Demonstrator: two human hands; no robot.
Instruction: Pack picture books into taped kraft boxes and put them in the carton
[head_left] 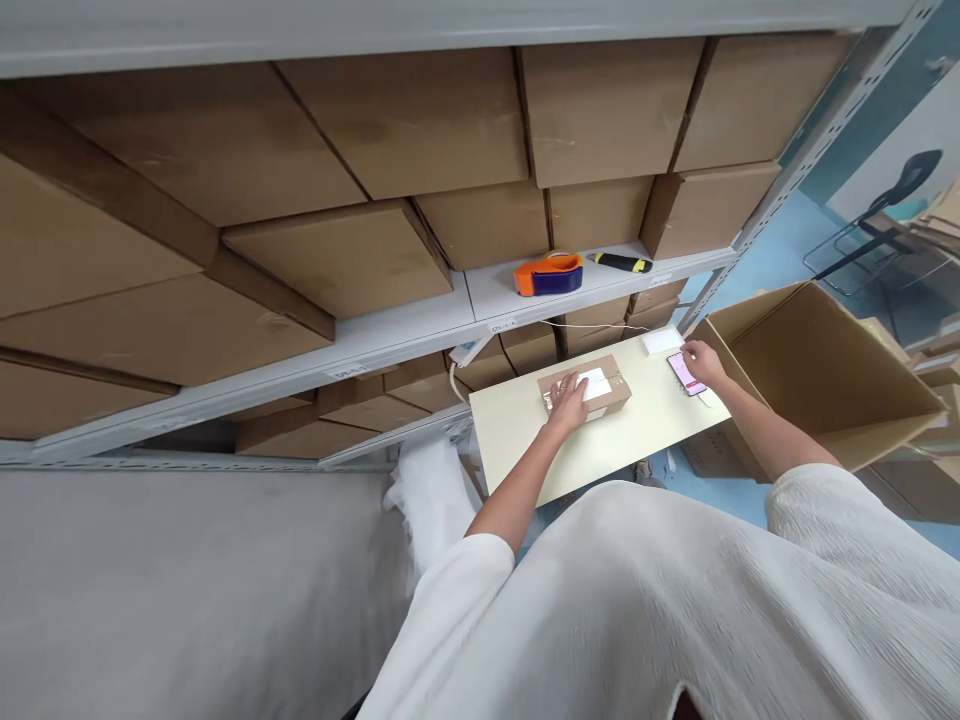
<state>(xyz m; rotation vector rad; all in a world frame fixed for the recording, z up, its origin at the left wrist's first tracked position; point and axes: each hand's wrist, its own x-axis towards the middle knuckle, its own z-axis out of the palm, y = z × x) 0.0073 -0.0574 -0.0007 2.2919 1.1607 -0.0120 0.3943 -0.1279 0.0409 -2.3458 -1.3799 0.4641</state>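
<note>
A small taped cardboard box [621, 396] with a white label [598, 382] lies on the cream-coloured narrow table [517, 440]. My left hand [568, 404] rests on top of the box, fingers spread and reaching onto the label. At the table's right end, a phone [684, 374] with a lit pinkish screen lies face up. Just over the phone's upper right edge is my right hand [703, 362], its fingers curled together; whether anything is between them is hidden.
A white block-like item [661, 341] stands behind the phone. On the shelf [487, 300] are an orange-and-blue tape dispenser [549, 275] and a yellow-and-black cutter [621, 262]. Large cartons [412, 120] fill the rack. An open carton [817, 370] adjoins the table's right; white wrap [431, 495] lies left.
</note>
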